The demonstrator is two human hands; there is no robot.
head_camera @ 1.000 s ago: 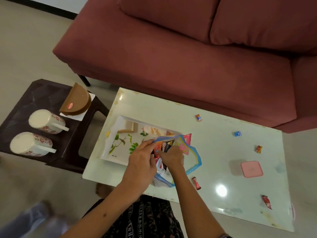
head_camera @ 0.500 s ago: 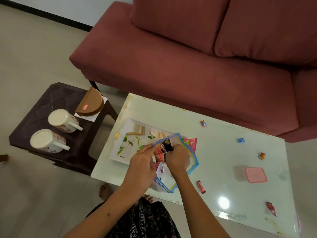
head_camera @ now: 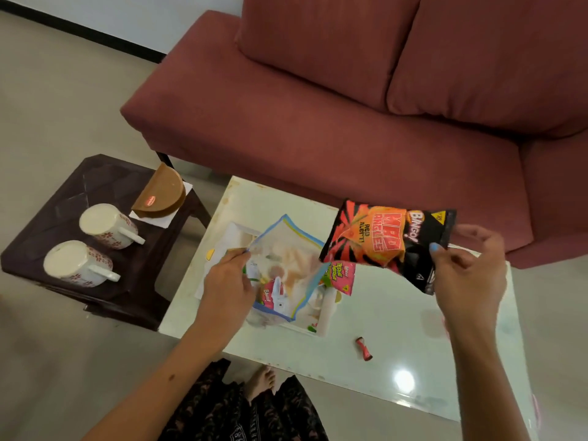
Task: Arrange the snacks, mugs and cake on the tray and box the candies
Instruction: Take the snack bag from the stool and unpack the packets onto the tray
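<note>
Two white floral mugs stand on the side table: one [head_camera: 108, 226] farther off, one [head_camera: 76, 264] nearer. One half-round brown cake [head_camera: 162, 194] sits beside them on a white napkin. Three snack packets show: one black-and-orange Bingo Mad Angles packet [head_camera: 381, 240], one pink-and-green packet [head_camera: 339, 276], and one pink packet [head_camera: 270, 294] inside the single clear zip bag [head_camera: 286, 249]. One red-wrapped candy [head_camera: 363, 348] lies on the table. One tray [head_camera: 232, 233] is there. Two hands are in view.
</note>
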